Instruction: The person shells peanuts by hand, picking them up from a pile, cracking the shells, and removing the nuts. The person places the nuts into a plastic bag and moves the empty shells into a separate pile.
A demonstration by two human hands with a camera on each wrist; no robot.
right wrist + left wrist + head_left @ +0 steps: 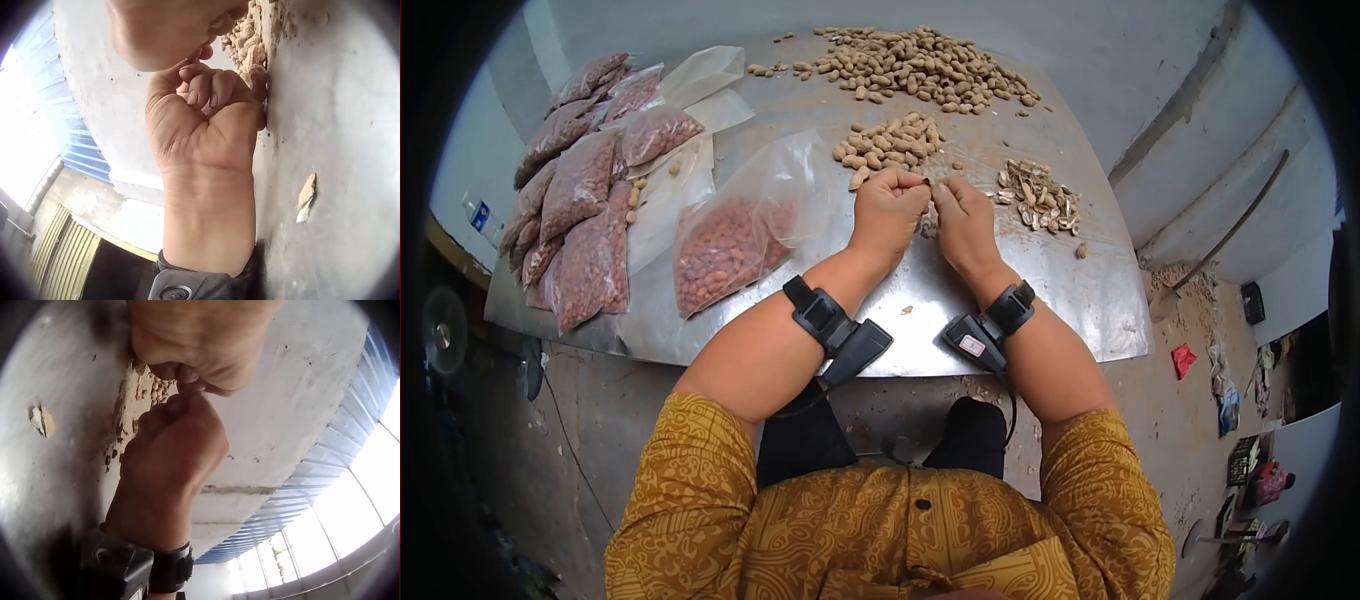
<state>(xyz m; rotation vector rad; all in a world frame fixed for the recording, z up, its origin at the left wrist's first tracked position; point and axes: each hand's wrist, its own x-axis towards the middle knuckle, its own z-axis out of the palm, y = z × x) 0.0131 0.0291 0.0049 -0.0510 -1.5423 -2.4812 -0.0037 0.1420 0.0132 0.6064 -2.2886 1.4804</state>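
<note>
My left hand (887,218) and right hand (968,228) meet tip to tip over the metal table. Between the left thumb and forefinger is a small dark brown peanut (926,182), mostly hidden by the fingers. The right thumb and forefinger pinch at its other side. In the right wrist view the left hand's other fingers (222,87) curl toward the palm. Just beyond the hands lies a small pile of unshelled peanuts (900,140). Broken peanut shells (1038,195) are heaped to the right.
A larger heap of unshelled peanuts (930,65) covers the table's (1060,320) far side. Left of my hands stands an open clear bag of red kernels (735,250); several filled bags (580,190) are stacked farther left. A shell scrap (42,420) lies near the front edge.
</note>
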